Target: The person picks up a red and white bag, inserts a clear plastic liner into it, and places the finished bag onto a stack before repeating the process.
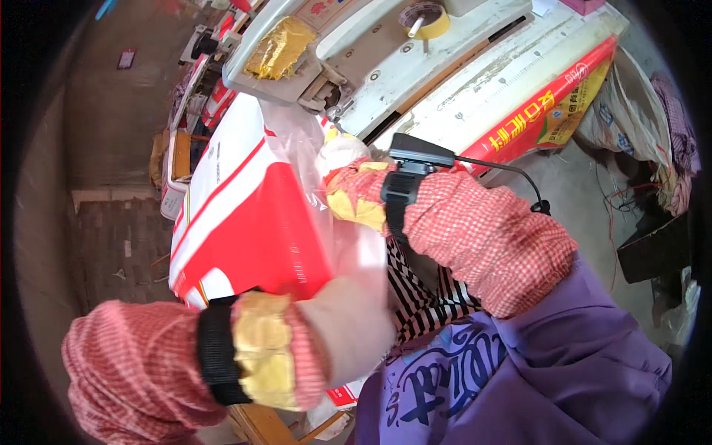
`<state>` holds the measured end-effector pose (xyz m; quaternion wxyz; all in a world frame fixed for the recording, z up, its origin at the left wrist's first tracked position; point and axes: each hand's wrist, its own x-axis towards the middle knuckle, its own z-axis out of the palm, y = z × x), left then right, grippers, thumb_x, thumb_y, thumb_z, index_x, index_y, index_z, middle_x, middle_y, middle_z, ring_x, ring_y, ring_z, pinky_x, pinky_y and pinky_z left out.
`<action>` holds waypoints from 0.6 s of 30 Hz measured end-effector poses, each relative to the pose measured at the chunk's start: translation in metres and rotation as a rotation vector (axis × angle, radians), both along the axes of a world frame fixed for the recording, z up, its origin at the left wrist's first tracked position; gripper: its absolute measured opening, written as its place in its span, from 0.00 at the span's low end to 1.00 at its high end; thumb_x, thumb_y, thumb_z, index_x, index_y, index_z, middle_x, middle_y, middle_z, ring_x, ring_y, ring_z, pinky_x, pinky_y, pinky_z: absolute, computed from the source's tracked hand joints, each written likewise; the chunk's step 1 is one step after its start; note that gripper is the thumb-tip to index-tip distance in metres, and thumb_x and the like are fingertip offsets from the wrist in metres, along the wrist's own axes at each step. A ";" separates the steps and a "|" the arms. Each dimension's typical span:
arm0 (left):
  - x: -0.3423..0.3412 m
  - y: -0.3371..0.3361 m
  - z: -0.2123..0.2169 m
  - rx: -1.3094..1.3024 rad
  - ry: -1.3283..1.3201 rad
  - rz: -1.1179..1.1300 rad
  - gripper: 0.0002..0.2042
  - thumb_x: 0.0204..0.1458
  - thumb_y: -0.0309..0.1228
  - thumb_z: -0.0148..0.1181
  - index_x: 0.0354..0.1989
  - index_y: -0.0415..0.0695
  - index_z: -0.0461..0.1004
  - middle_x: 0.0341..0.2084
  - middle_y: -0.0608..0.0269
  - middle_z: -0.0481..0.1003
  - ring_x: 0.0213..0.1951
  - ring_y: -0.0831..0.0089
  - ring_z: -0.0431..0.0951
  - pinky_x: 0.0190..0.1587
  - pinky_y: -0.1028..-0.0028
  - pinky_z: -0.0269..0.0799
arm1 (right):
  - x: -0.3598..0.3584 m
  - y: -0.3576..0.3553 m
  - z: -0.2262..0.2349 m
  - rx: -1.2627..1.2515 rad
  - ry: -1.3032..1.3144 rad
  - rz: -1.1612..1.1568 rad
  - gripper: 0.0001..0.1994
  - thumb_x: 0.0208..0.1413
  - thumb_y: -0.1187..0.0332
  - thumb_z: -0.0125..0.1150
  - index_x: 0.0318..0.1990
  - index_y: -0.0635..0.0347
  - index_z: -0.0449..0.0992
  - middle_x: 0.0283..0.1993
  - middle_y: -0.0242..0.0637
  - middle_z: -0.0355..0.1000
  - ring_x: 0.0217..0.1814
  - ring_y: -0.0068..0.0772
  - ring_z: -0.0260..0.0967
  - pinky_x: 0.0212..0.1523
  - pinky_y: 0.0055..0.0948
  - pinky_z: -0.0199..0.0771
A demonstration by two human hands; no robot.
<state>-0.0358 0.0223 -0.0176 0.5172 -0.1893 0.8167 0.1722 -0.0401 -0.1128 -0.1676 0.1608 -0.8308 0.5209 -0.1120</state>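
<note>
A large red and white sack (pixel 245 215) with a clear plastic liner (pixel 297 137) stands upright in front of me, its mouth up against a grey sealing machine (pixel 311 59). My left hand (pixel 348 326), in a pale glove with a red checked sleeve, grips the sack's near edge. At the sack's top, just under the machine head, my right hand (pixel 345 167) in a pale glove pinches the bunched plastic. A black band with a small device (pixel 404 174) sits on my right wrist.
A roll of yellow tape (pixel 424 20) lies on the machine's top. A flat red and yellow sack (pixel 549 104) leans against the machine's side. Cloth and bags pile up at the right (pixel 653 126). Bare concrete floor lies to the left (pixel 119 119).
</note>
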 end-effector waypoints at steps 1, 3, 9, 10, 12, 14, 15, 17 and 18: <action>-0.010 -0.005 -0.003 -0.017 0.118 -0.071 0.05 0.39 0.32 0.56 0.21 0.46 0.77 0.19 0.60 0.74 0.23 0.62 0.76 0.23 0.66 0.70 | -0.006 -0.002 -0.002 0.025 0.007 0.003 0.09 0.50 0.65 0.52 0.31 0.58 0.76 0.29 0.33 0.73 0.29 0.33 0.71 0.29 0.34 0.71; -0.046 -0.028 -0.002 -0.029 -0.115 -0.053 0.06 0.38 0.30 0.56 0.24 0.46 0.79 0.22 0.58 0.76 0.28 0.62 0.78 0.26 0.65 0.72 | -0.004 -0.002 -0.003 0.067 0.013 0.053 0.09 0.49 0.65 0.52 0.33 0.59 0.75 0.30 0.34 0.73 0.30 0.34 0.71 0.30 0.35 0.71; -0.021 -0.117 0.059 -0.378 -0.393 -0.046 0.20 0.37 0.51 0.61 0.20 0.44 0.78 0.18 0.55 0.74 0.23 0.59 0.75 0.26 0.64 0.70 | 0.001 -0.011 -0.001 0.164 0.055 0.194 0.14 0.48 0.64 0.53 0.41 0.60 0.73 0.33 0.37 0.73 0.34 0.35 0.71 0.33 0.37 0.70; -0.026 -0.128 0.080 -0.503 -0.488 -0.050 0.21 0.36 0.52 0.61 0.21 0.44 0.78 0.18 0.55 0.75 0.24 0.59 0.76 0.28 0.63 0.70 | -0.005 -0.012 -0.003 0.188 0.070 0.199 0.15 0.47 0.64 0.53 0.42 0.61 0.73 0.34 0.37 0.73 0.35 0.35 0.71 0.33 0.37 0.70; -0.038 -0.122 0.099 -0.779 -0.647 0.122 0.19 0.35 0.49 0.64 0.20 0.42 0.78 0.18 0.56 0.75 0.28 0.61 0.76 0.34 0.63 0.71 | -0.009 -0.017 -0.010 0.246 0.079 0.226 0.17 0.47 0.64 0.53 0.44 0.61 0.72 0.35 0.38 0.73 0.36 0.36 0.70 0.34 0.38 0.70; -0.033 -0.074 0.096 -0.391 -0.589 -0.109 0.15 0.35 0.43 0.64 0.18 0.41 0.77 0.19 0.56 0.74 0.31 0.62 0.76 0.36 0.67 0.71 | 0.006 -0.013 0.000 0.261 0.071 0.307 0.19 0.46 0.63 0.54 0.47 0.62 0.71 0.37 0.39 0.73 0.37 0.36 0.70 0.35 0.38 0.70; 0.018 -0.040 0.070 -0.271 -0.261 -0.094 0.13 0.35 0.39 0.63 0.18 0.41 0.77 0.19 0.58 0.74 0.31 0.63 0.76 0.35 0.69 0.70 | 0.017 0.000 0.001 0.172 0.074 0.009 0.20 0.46 0.63 0.53 0.48 0.62 0.71 0.32 0.37 0.74 0.35 0.36 0.70 0.31 0.40 0.69; 0.027 -0.007 0.045 -0.052 0.099 -0.147 0.09 0.35 0.34 0.60 0.18 0.41 0.76 0.20 0.60 0.74 0.29 0.65 0.75 0.33 0.71 0.70 | 0.009 -0.005 0.001 0.043 0.003 0.012 0.20 0.44 0.65 0.55 0.46 0.64 0.72 0.28 0.35 0.74 0.29 0.34 0.71 0.24 0.40 0.68; -0.015 0.000 0.035 0.056 0.133 -0.218 0.07 0.36 0.33 0.57 0.19 0.41 0.76 0.21 0.61 0.74 0.27 0.65 0.74 0.32 0.71 0.70 | 0.001 -0.014 -0.001 0.023 -0.031 0.133 0.20 0.44 0.65 0.56 0.46 0.64 0.72 0.26 0.33 0.74 0.27 0.33 0.71 0.22 0.40 0.67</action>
